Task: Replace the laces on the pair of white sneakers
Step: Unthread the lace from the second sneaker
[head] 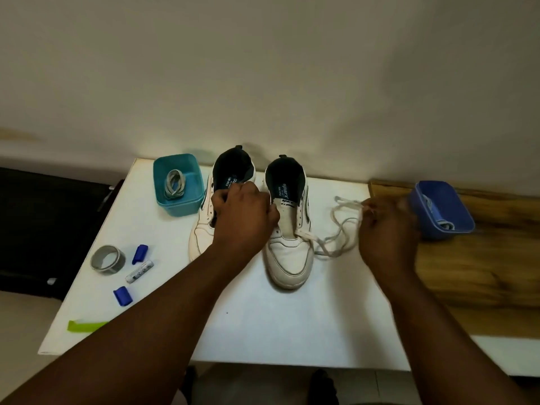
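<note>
Two white sneakers stand side by side on the white table [233, 323], toes toward me. The right sneaker [289, 258] has a white lace [336, 238] threaded through its lowest eyelets; the lace trails in loops to the right. My right hand [385, 229] pinches the lace's far end, raised a little above the table. My left hand [242, 220] lies between the shoes, its fingers curled at the right sneaker's left eyelet edge; what they hold is hidden. The left sneaker [201, 229] carries no lace and is partly covered by my left hand.
A teal tub [178, 185] with a coiled grey lace sits at the back left. A blue tub [441, 211] with another lace rests on the wooden surface [482, 273] to the right. Grey tape roll [108, 258], a white marker [139, 271], two blue caps and a green strip [84, 325] lie front left.
</note>
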Demonstrator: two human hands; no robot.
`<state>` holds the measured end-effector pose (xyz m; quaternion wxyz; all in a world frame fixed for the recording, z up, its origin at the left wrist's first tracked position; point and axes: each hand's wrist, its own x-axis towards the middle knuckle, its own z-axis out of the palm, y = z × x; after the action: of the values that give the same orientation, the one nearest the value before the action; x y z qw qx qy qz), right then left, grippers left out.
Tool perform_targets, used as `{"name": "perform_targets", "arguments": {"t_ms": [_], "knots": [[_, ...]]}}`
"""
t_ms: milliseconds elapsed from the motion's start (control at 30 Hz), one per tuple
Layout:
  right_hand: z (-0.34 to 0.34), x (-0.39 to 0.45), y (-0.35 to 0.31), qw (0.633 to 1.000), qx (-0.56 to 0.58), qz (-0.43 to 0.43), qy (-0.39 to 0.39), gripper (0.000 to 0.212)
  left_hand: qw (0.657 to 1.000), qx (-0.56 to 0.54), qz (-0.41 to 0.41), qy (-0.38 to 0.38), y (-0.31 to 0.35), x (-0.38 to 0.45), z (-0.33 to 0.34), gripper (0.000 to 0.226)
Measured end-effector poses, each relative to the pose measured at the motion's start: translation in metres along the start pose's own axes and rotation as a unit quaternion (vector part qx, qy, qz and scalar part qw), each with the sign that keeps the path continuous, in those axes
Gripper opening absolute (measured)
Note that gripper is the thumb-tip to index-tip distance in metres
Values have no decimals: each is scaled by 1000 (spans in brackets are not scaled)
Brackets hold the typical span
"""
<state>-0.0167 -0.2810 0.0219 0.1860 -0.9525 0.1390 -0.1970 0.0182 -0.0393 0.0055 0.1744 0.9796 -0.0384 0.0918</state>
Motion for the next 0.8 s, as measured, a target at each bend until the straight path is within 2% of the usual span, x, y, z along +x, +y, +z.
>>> {"name": "perform_targets", "arguments": {"t_ms": [67,133,233,267,367,467,533,667,800], "knots": [[13,-15,-14,996,11,-59,-67,15,1000,2,-4,12,6,-3,0,29],[22,-20,-25,993,2,-67,-92,17,999,-5,-9,37,11,-6,-1,26],[21,-16,-29,997,2,-40,-60,29,999,-16,29,32,13,-11,-1,42],[18,-16,-31,998,14,-30,-55,33,998,-10,58,22,14,-12,-1,38],[12,-12,-37,993,63,3,-97,22,993,-7,118,-27,19,-16,1,24],[11,-9,-40,974,175,58,-131,16,989,-1,136,-55,23,-18,1,34],[10,-8,-42,961,249,76,-93,16,988,0,143,-52,25,-20,1,39],[3,-3,-47,918,377,119,-23,16,984,-7,171,-42,33,-30,11,31],[2,-1,-45,897,419,139,19,17,985,-27,168,3,34,-28,16,17]]}}
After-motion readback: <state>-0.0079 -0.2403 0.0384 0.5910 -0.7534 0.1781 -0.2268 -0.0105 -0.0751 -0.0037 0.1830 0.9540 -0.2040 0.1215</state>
